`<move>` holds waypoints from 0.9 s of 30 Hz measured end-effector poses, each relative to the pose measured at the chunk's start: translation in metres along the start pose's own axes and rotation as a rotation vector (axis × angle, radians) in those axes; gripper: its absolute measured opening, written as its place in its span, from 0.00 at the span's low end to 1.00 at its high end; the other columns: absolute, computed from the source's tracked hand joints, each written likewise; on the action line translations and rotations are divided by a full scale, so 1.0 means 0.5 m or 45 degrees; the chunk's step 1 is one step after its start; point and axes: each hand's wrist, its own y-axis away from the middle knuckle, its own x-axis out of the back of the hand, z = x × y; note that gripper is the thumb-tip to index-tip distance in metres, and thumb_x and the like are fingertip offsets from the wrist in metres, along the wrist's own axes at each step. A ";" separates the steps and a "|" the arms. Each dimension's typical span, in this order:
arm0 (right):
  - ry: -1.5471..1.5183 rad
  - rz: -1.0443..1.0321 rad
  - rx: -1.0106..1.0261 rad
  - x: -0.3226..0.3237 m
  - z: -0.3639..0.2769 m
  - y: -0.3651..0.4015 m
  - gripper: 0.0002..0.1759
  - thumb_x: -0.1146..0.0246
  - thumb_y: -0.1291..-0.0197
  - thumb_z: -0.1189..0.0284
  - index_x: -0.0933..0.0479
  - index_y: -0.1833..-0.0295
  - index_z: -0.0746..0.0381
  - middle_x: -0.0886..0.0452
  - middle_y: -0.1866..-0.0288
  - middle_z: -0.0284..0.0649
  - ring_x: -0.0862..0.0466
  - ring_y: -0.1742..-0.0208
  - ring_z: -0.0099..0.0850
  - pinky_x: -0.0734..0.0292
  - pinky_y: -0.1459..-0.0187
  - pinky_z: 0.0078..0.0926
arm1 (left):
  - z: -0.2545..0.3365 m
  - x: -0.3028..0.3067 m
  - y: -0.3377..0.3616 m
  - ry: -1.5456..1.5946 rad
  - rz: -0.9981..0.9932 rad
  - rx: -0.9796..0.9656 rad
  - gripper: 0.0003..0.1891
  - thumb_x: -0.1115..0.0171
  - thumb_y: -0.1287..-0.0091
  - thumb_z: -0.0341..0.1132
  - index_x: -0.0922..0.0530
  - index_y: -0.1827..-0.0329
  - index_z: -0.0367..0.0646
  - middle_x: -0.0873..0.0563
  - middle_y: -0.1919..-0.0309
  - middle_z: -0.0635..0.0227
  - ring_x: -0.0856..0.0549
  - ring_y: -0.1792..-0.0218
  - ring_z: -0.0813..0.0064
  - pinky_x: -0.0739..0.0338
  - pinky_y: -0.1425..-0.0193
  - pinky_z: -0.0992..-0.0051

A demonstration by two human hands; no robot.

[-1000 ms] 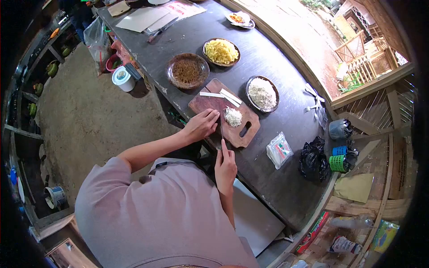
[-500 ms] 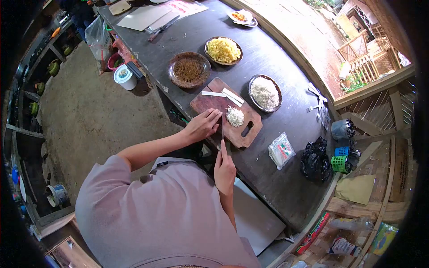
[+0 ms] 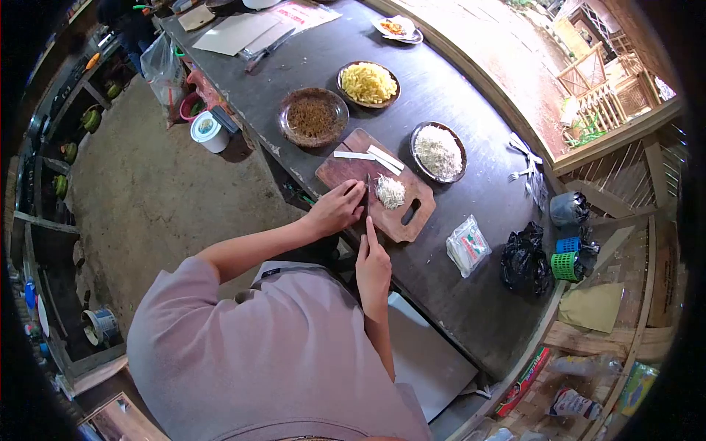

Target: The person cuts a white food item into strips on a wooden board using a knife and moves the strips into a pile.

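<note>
My right hand (image 3: pixel 373 261) is closed round a knife, index finger stretched along its back. The knife's narrow blade (image 3: pixel 368 192) points away from me over the wooden cutting board (image 3: pixel 412 224). Close to the blade's left side, my left hand (image 3: pixel 338 211) has its fingers bent and together on the board's near edge; whatever they press on is hidden beneath them. Just right of the blade lies a small heap of thin white shreds (image 3: pixel 390 192). Farther up the board are a few flat white strips (image 3: pixel 354 155).
Beyond the board stand a brown bowl with dark crumbly residue (image 3: pixel 312 117), a bowl of yellow pieces (image 3: pixel 368 83) and a bowl of whitish shreds (image 3: pixel 438 152). To the right are a plastic packet (image 3: pixel 468 247), a black bag (image 3: pixel 526 261) and forks (image 3: pixel 523 165). A lidded white bucket (image 3: pixel 209 132) stands left.
My right hand and the knife have slid slightly forward along the left fingers, so the blade tip reaches farther over the board. The whole view has shifted a little.
</note>
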 end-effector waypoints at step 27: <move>-0.171 0.011 -0.012 0.021 0.004 0.032 0.26 0.46 0.18 0.64 0.30 0.19 0.49 0.13 0.57 0.59 0.13 0.57 0.61 0.19 0.58 0.54 | 0.003 0.003 0.000 0.038 -0.008 -0.029 0.27 0.36 0.32 0.33 0.24 0.33 0.24 0.22 0.34 0.51 0.25 0.30 0.53 0.27 0.23 0.63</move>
